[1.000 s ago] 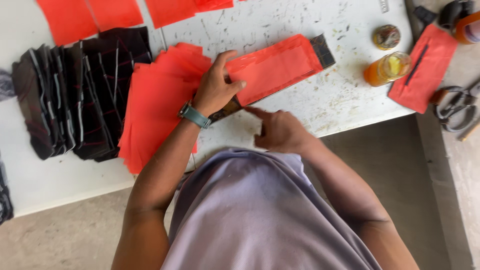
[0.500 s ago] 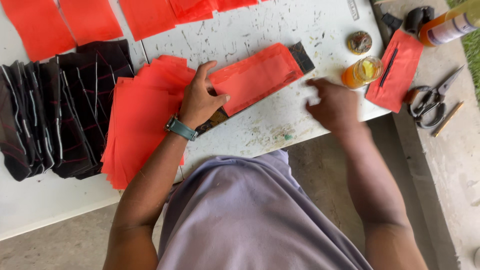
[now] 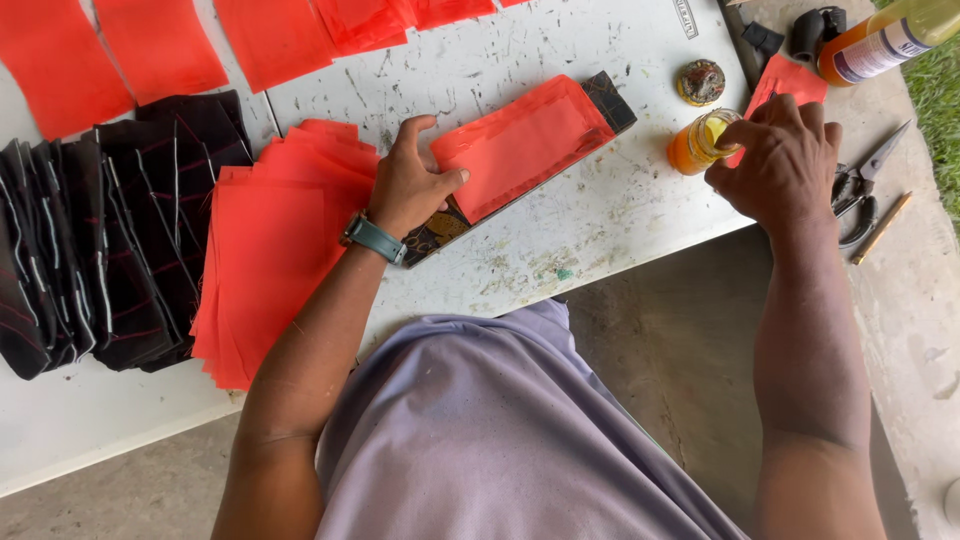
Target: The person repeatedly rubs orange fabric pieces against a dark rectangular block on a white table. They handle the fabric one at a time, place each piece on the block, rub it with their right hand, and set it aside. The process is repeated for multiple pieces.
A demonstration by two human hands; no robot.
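the left hand [image 3: 408, 192] lay flat and open on the near end of a red paper sheet [image 3: 520, 145] wrapped over a dark patterned strip [image 3: 440, 232], pinning both to the white bench [image 3: 560, 240], with a stack of red sheets [image 3: 270, 250] just to its left and a fan of black pieces [image 3: 110, 240] farther left. the right hand [image 3: 780, 165] was at the small open jar of orange-yellow paste [image 3: 695, 148] to the right, fingertips pinched narrow at its mouth, though what they held could not be told; scissors [image 3: 865, 185] lay just right of that hand.

Left hand [image 3: 410, 190] pressing red sheet [image 3: 520, 145] (over dark strip), right hand [image 3: 785, 165] at small jar [image 3: 695, 145]
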